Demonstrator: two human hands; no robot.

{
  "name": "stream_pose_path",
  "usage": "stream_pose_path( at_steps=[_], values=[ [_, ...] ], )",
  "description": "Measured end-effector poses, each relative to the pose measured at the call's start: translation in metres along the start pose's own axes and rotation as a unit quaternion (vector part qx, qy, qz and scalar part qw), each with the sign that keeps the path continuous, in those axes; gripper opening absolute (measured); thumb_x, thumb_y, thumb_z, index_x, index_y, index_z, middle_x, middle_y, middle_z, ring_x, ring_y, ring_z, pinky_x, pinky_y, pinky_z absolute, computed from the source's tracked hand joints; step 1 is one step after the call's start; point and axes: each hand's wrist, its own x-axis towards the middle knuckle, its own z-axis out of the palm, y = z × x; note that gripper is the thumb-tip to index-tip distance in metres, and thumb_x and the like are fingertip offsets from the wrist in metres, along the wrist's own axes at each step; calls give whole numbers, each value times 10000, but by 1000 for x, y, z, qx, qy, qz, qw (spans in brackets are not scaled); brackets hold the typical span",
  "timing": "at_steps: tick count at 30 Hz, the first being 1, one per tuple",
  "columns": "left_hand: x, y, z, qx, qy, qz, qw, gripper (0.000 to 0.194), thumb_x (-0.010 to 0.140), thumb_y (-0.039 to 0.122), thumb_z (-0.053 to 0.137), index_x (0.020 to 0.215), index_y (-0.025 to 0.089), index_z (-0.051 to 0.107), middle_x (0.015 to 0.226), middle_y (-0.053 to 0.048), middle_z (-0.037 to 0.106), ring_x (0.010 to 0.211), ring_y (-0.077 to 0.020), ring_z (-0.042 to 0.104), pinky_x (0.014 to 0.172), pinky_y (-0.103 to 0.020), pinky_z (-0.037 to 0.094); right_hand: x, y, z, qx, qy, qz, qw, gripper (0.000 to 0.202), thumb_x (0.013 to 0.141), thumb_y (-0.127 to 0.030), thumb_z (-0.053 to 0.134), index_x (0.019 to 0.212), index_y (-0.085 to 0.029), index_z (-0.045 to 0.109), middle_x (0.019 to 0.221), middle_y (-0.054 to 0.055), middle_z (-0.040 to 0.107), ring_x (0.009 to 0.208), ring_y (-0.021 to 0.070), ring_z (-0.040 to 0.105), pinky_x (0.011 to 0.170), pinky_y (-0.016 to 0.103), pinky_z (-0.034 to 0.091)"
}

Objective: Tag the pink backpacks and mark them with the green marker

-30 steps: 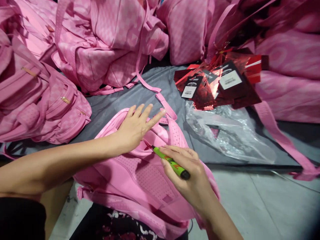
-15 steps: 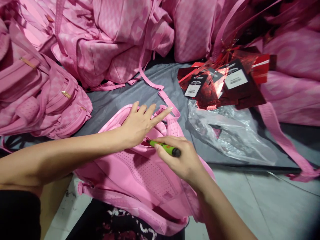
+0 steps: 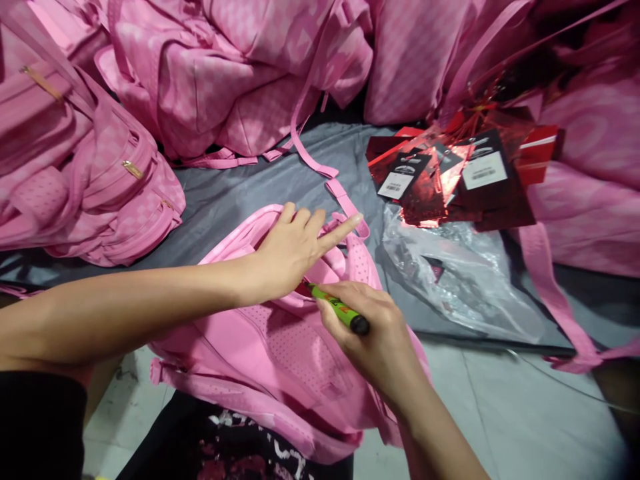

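Note:
A pink backpack [image 3: 295, 340] lies across my lap and against the edge of the grey-covered surface, its dotted back panel toward me. My left hand [image 3: 290, 250] rests over the top opening with its fingers spread, thumb pointing right. Between the fingers of my right hand [image 3: 370, 333] is a green marker [image 3: 340, 310] with a black end. The marker's tip points into the bag's opening, close beside the left palm. What the tip touches is hidden.
Pink checkered backpacks [image 3: 200, 93] are piled along the back, with another backpack [image 3: 100, 173] at the left. Red and black hang tags [image 3: 450, 180] lie at the right by a clear plastic bag [image 3: 460, 280]. Loose straps [image 3: 555, 287] hang over the grey cloth [image 3: 240, 193].
The camera view has shifted a little, so the hands and tags appear slightly farther right. Both hands keep nearly the same pose on the backpack, with the marker still in the right.

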Motion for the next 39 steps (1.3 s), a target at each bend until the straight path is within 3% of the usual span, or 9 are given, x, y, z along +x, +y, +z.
stream_pose_path(
  at_steps=[13, 23, 31, 36, 39],
  values=[
    [0, 2, -4, -19, -19, -1, 1000, 837, 885, 320, 561, 1566, 216, 86, 1336, -162, 484, 1058, -304, 492, 925, -436, 298, 4, -10, -4, -38, -34, 14, 999, 152, 865, -203, 602, 981, -227, 697, 929, 43, 752, 851, 221, 702, 799, 373, 527],
    [0, 0, 1, -16, 3, 0, 1000, 817, 869, 303, 586, 1556, 198, 155, 1269, -146, 533, 1029, -297, 502, 928, -427, 297, 8, -15, -1, -66, -48, -14, 997, 167, 854, -183, 594, 982, -198, 699, 912, 54, 760, 798, 210, 712, 760, 346, 527],
    [-3, -3, 0, -33, 11, 11, 999, 797, 854, 224, 575, 1551, 206, 188, 1345, -167, 513, 1072, -309, 513, 926, -442, 317, 12, -30, 4, -112, -79, 49, 989, 110, 844, -214, 582, 866, -195, 688, 813, 38, 739, 773, 201, 675, 752, 333, 439],
    [-4, -2, 2, -21, 23, 9, 999, 825, 830, 150, 572, 1556, 198, 183, 1337, -176, 530, 1087, -329, 519, 912, -444, 331, 16, -40, 2, -108, -74, 109, 985, 144, 789, -183, 584, 650, -199, 616, 644, -2, 682, 620, 151, 617, 653, 281, 411],
    [-5, -2, 2, -7, 37, 17, 999, 802, 835, 132, 553, 1554, 196, 205, 1347, -176, 530, 1073, -337, 528, 903, -452, 342, 7, -39, -19, -56, 2, 90, 994, 98, 773, -165, 569, 713, -204, 637, 699, -1, 702, 674, 159, 644, 722, 287, 456]
  ],
)
